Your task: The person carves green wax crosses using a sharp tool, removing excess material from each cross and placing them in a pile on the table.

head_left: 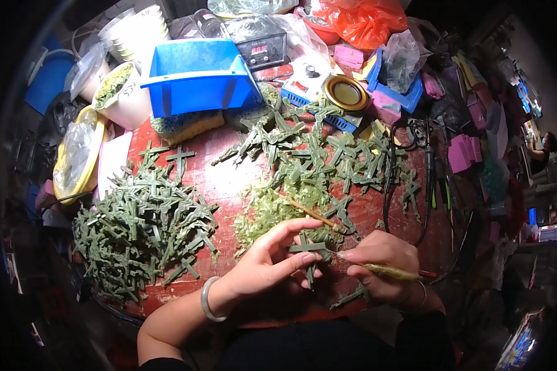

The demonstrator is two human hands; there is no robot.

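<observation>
My left hand, a bangle on its wrist, is closed around a small dark green cross and holds it tilted above the near part of the table. In my right hand is a thin carving tool with a yellowish handle, its fine tip touching or very close to the cross's right arm. Pale green shavings lie heaped just beyond my hands, and a thin brown stick rests across them. Another green cross lies below my right hand. A large pile of similar crosses covers the left side.
More green crosses spread across the far middle of the red table. Behind stand a blue bin on a sponge, a box with a lit display and a brass-rimmed pot. Black cables run down at right.
</observation>
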